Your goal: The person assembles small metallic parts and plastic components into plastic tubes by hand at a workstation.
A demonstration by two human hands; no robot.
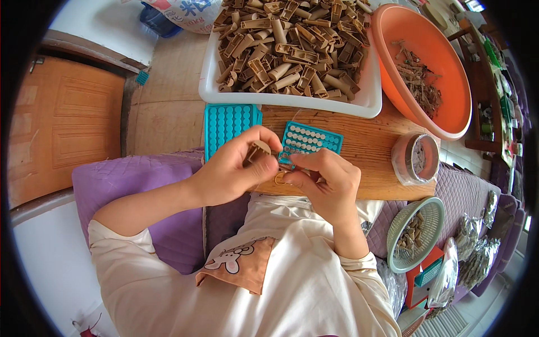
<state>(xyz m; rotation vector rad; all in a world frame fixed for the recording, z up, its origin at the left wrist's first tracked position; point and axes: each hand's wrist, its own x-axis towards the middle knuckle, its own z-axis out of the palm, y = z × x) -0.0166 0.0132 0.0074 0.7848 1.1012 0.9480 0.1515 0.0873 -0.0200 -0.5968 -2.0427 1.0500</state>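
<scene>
Far L, a teal tray [231, 121] w/ round cups, no white discs visible in it. Next, the person's L hand [233, 165], closed round one brown plastic piece [260, 150], held up over the front edge of the wooden surface [368, 168]. Behind, a white tub [292, 103] heaped w/ similar brown pcs. A thin yellow ring [279, 179] shows just below the R hand [331, 171], whose thumb & index reach toward the brown pc; can't tell if they grip a small part. Beyond that hand, a 2nd teal tray [335, 140], approx. part-filled w/ white discs [303, 136]. Far R, a pale green basket [395, 255] w/ a few brown pcs, poss. finished; unclear. Judging by the tub, one pc is mid-work & most are prob. still left.
</scene>
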